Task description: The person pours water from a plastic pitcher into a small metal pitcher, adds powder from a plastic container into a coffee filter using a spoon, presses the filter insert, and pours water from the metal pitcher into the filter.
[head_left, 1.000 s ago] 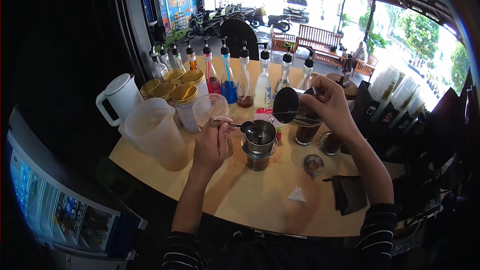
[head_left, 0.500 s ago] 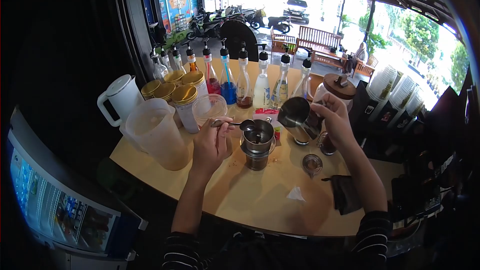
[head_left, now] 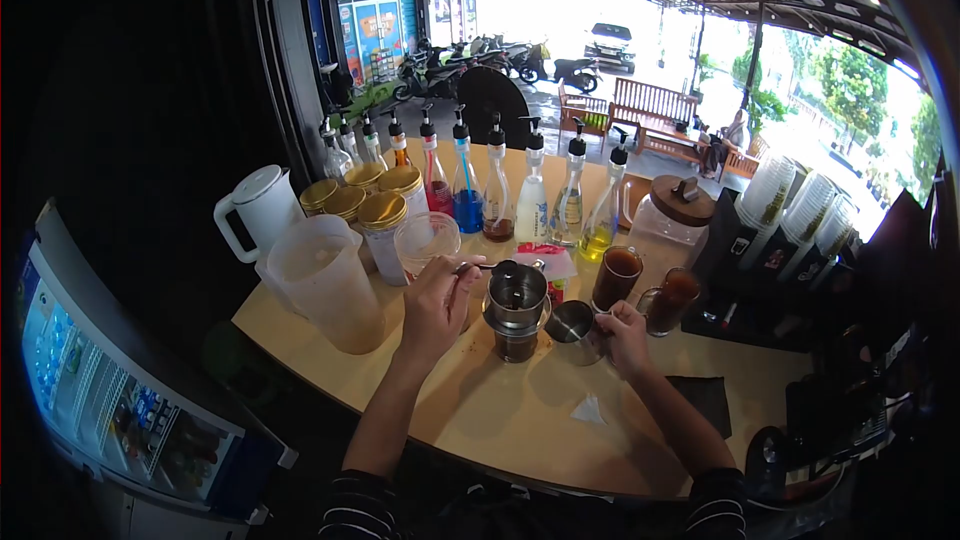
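My left hand (head_left: 437, 305) is closed around the handle of a spoon (head_left: 478, 266), whose end lies over the rim of a metal drip filter. The drip filter (head_left: 516, 312) sits upright on a small cup (head_left: 516, 345), with dark content inside. To its right, low over the table, my right hand (head_left: 624, 340) grips a metal pitcher (head_left: 573, 328) by its handle. The pitcher's mouth faces up toward me. Behind the right hand stand two glass mugs of dark brown drink, one mug (head_left: 617, 278) farther back and another mug (head_left: 671, 302) to the right.
Pump bottles (head_left: 467, 195) line the back. At left are gold-lidded jars (head_left: 383, 212), a cloudy plastic jug (head_left: 330, 290) and a white pitcher (head_left: 262, 205). White paper (head_left: 590, 409) and a dark cloth (head_left: 700, 403) lie near the front; cup stacks (head_left: 790, 200) stand right.
My right hand has lowered the metal pitcher from a raised, tilted position to beside the drip filter, uncovering the glass mugs. My left hand keeps the spoon at the filter. The view has shifted slightly.
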